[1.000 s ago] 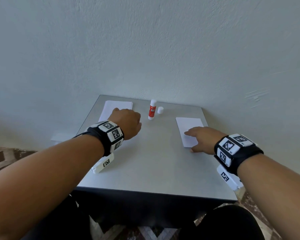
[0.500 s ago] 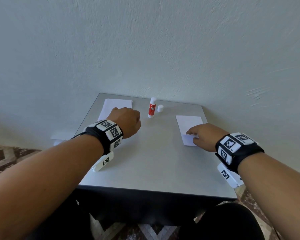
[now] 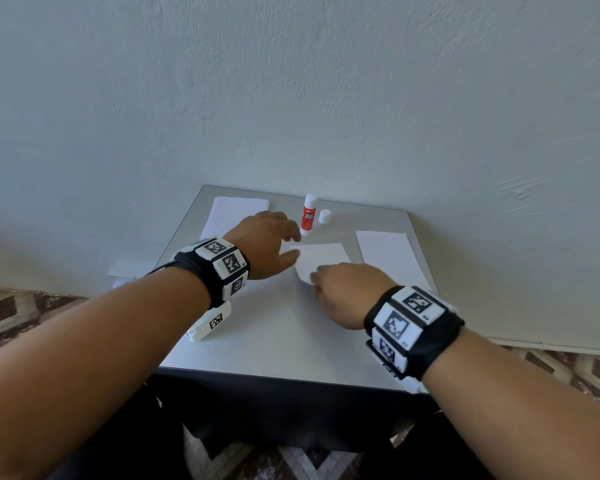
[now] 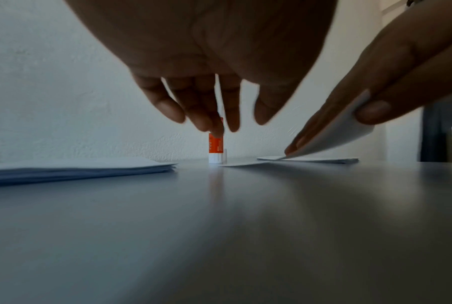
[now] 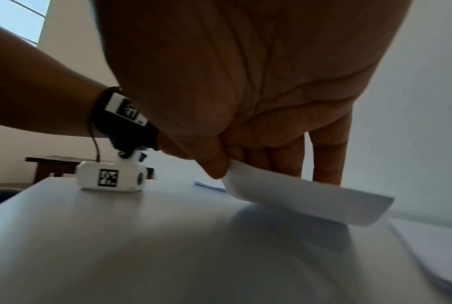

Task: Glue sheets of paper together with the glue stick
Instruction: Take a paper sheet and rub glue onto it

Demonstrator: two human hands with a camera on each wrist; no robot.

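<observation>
Grey worktop (image 3: 278,341) in the head view carries a glue stick (image 3: 308,216) standing upright at the far edge, uncapped, its cap (image 3: 325,216) just beside it, a stack (image 3: 234,211) of paper at the far left and a pile (image 3: 390,254) at the right. The right hand (image 3: 347,292) pinches the near corner of a single sheet (image 3: 321,259) over the middle, probably to lay it where glue can be spread; the left hand (image 3: 267,245), fingers spread and holding nothing, hovers between sheet and stick, likely to steady one or take the other. From the left wrist, the fingers (image 4: 206,115) hang relaxed above the worktop with the stick beyond them, not touched, and the sheet's far edge rests on the worktop while the held corner is lifted, which the head view hides. From the right wrist, thumb and fingers grip the curled sheet (image 5: 305,199); the stick is out of view there.
</observation>
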